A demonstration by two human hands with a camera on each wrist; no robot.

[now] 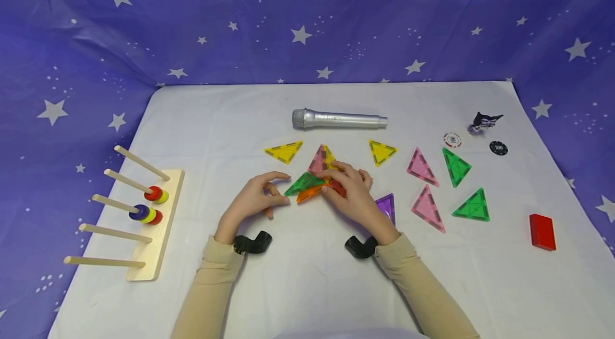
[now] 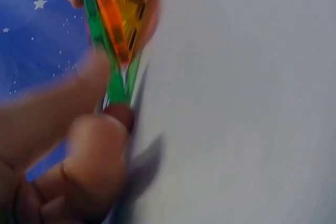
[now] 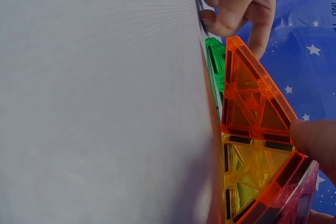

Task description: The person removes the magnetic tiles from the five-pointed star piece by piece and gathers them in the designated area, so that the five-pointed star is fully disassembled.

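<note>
The left hand (image 1: pixel 254 197) curves loosely beside the green tile (image 1: pixel 302 184), apparently holding nothing; the right hand (image 1: pixel 353 195) pinches the joined tiles (image 3: pixel 257 135) in the middle of the bench (image 1: pixel 298 285). They seem light, stiff and slippery, so better to hold them by the edges (image 3: pixel 275 96).

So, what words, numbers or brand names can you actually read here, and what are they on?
"100": on the white and red chip.
"100": on the black chip.
"ONLY": sideways on the starry cloth, at the edge of the right wrist view; the lettering on either side is too unclear to read surely.
Too small to read: a faint marking on the silver microphone.
</note>
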